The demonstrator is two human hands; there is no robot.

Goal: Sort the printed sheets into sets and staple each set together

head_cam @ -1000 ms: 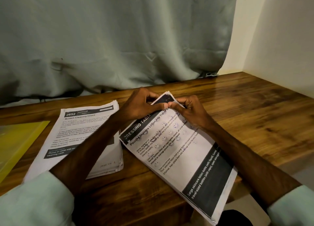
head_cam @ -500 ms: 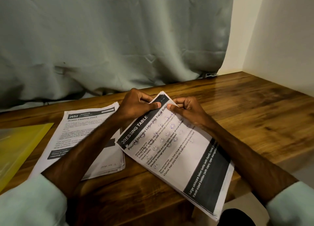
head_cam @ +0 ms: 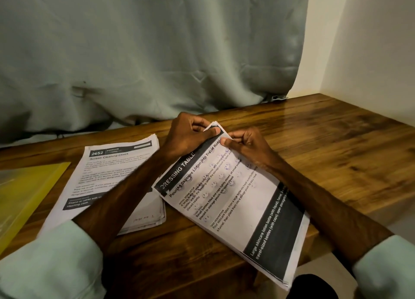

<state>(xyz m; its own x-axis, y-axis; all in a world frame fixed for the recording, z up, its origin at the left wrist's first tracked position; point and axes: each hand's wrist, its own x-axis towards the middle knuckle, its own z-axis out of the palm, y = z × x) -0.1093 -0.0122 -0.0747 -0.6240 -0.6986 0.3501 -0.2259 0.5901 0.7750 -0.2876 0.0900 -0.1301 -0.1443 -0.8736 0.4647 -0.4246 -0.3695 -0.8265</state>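
- While its near end is hanging past the table's front edge, the "Pouring Skincare Lotion" set [head_cam: 235,209] is lying slantwise on the wooden table [head_cam: 336,152], its far corner lifting between the two hands.
- Pale green sleeves are showing at the lower corners, the left sleeve [head_cam: 51,262] and the right sleeve [head_cam: 386,267].
- The left hand [head_cam: 188,137] is pinching that far corner, thumb pressing on the black header band and fingers curling behind the paper.
- The right hand [head_cam: 244,146] is pinching the same corner from the right, thumb and curled fingers closing on the paper's edge; both hands are sitting close together.
- The left forearm is crossing over the "Screen Cleaning Check" stack [head_cam: 112,170], which is lying flat just left of the held set; whether the two are touching I cannot tell.
- A yellow plastic folder [head_cam: 27,191] is lying near that stack, running off the left edge of the view.
- Bare wood is stretching open to the right of the hands as far as the wall.
- A grey-green curtain [head_cam: 146,51] is hanging behind the table, its hem bunching along the far edge, and a cream wall [head_cam: 370,40] is closing in the right side.
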